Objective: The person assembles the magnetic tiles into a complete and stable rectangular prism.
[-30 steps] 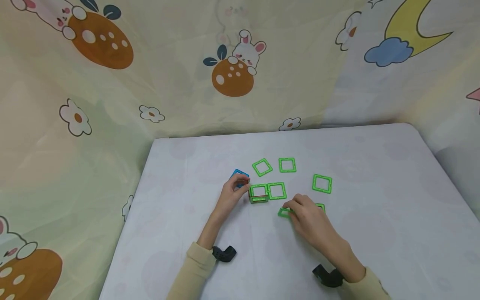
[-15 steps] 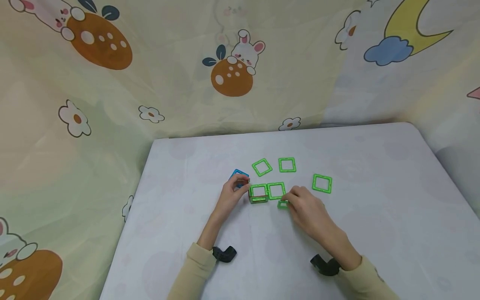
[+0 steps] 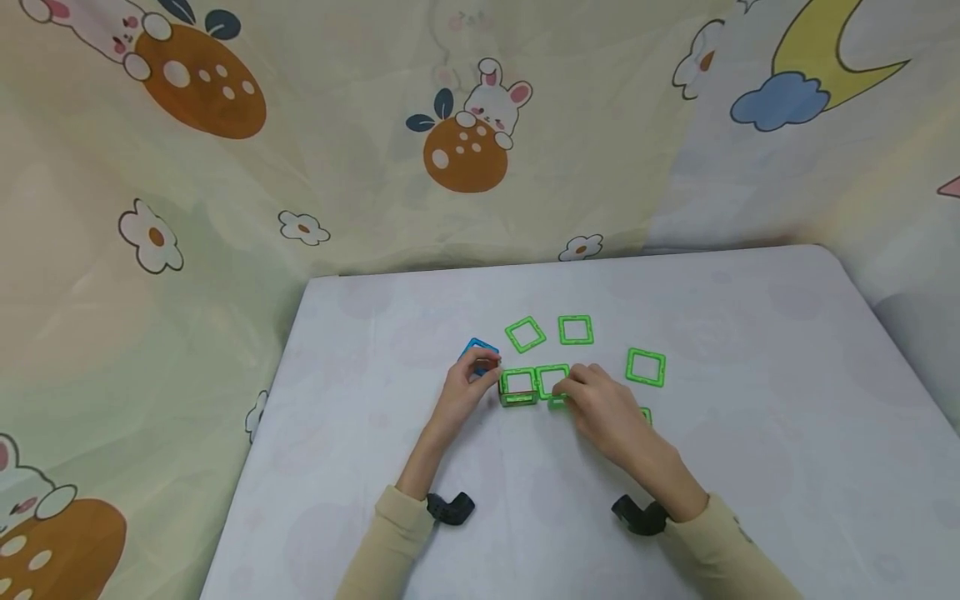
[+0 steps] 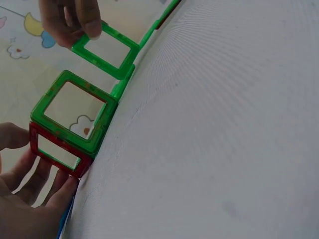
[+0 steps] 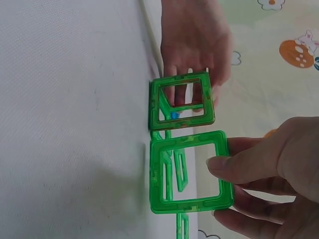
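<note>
My left hand (image 3: 467, 390) grips the red square magnetic tile (image 4: 60, 143) on the left side of a small box of tiles. The box's green near tile (image 5: 182, 124) stands upright. A flat green tile (image 3: 552, 367) adjoins the box on its right. My right hand (image 3: 611, 423) pinches another green magnetic tile (image 5: 156, 177) between thumb and fingers. That tile is held upright beside the box's near face, close to the flat tile's near edge; whether they touch, I cannot tell. A blue tile (image 3: 478, 342) lies partly hidden behind my left hand.
Loose green tiles lie on the white table (image 3: 360, 400): a tilted one (image 3: 518, 323) and a straight one (image 3: 575, 317) at the back, another (image 3: 630, 366) at right. One more green tile (image 3: 646, 414) shows partly behind my right hand. Patterned cloth (image 3: 337, 167) hangs behind the table.
My right hand has moved left and slightly away from me, bringing its green tile to the near edge of the flat tile. My left hand has stayed in place at the box.
</note>
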Tool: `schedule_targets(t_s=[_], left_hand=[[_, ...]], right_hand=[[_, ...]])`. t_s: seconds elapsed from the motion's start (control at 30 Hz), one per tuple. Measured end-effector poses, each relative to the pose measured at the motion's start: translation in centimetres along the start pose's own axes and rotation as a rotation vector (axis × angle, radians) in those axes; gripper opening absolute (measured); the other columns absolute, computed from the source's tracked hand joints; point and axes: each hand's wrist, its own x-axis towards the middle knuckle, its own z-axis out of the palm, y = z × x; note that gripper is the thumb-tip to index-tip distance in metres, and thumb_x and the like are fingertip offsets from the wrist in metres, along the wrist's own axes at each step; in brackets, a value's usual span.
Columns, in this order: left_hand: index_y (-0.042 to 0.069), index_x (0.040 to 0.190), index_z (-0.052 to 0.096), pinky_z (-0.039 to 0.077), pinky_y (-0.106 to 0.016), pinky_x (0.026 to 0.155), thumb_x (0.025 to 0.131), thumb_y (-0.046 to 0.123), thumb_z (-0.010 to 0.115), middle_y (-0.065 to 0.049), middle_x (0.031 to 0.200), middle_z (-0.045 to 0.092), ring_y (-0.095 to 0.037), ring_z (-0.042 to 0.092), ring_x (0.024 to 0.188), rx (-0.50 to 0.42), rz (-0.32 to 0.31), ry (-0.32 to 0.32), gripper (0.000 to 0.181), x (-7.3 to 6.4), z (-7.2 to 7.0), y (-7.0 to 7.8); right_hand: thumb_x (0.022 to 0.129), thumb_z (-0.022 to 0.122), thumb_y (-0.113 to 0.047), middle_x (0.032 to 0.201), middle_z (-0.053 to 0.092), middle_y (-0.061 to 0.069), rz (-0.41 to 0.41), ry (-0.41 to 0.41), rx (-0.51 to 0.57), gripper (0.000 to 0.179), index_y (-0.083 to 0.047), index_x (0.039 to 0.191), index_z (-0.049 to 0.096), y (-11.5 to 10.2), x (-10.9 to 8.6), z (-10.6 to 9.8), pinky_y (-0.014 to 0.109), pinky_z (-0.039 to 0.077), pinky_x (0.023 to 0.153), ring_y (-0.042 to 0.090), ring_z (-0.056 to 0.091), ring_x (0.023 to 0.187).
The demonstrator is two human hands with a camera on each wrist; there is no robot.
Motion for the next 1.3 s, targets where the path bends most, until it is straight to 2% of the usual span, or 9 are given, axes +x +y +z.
schedule_targets(t_s=[0.37,0.6,0.8,1.1,1.3], left_hand=[[0.004,0.129,0.062,0.046,-0.038,0.097,0.101,0.018,0.066,-0.014,0.131,0.062,-0.024,0.058,0.121,-0.011,0.002,0.007,0.032,0.1,0.2,0.2],[0.006,0.127,0.063,0.046,-0.037,0.096,0.101,0.023,0.067,-0.009,0.127,0.064,-0.021,0.059,0.120,0.013,0.003,0.005,0.031,0.2,0.2,0.2],[0.004,0.125,0.063,0.047,-0.037,0.096,0.102,0.024,0.066,-0.009,0.126,0.064,-0.021,0.059,0.119,0.021,0.021,0.008,0.031,0.2,0.2,0.2],[0.005,0.126,0.062,0.047,-0.037,0.097,0.101,0.023,0.066,-0.007,0.126,0.064,-0.021,0.059,0.119,0.021,0.017,0.013,0.031,0.1,0.1,0.3],[0.005,0.125,0.063,0.047,-0.037,0.096,0.101,0.024,0.066,-0.009,0.126,0.064,-0.021,0.059,0.119,0.014,0.004,0.014,0.031,0.0,0.1,0.1]], right_hand=[[0.080,0.077,0.012,0.088,0.066,0.004,-0.027,-0.008,-0.048,0.023,-0.007,0.092,0.079,0.2,0.8,0.5,0.031,0.055,0.066,0.020,0.061,0.080],[0.080,0.078,0.012,0.088,0.066,0.004,-0.023,-0.020,-0.052,0.023,-0.006,0.094,0.079,0.1,1.1,0.6,0.032,0.056,0.068,0.020,0.061,0.080],[0.080,0.079,0.012,0.089,0.067,0.004,-0.021,-0.022,-0.045,0.022,-0.006,0.094,0.078,0.1,1.3,0.7,0.033,0.057,0.069,0.021,0.063,0.081],[0.080,0.079,0.011,0.089,0.068,0.004,-0.029,-0.018,-0.025,0.021,-0.006,0.094,0.078,0.0,1.6,0.9,0.034,0.057,0.070,0.021,0.063,0.082],[0.082,0.078,0.009,0.090,0.067,0.004,-0.006,-0.031,-0.001,0.021,-0.006,0.096,0.078,0.0,1.6,1.1,0.034,0.056,0.069,0.021,0.062,0.083]])
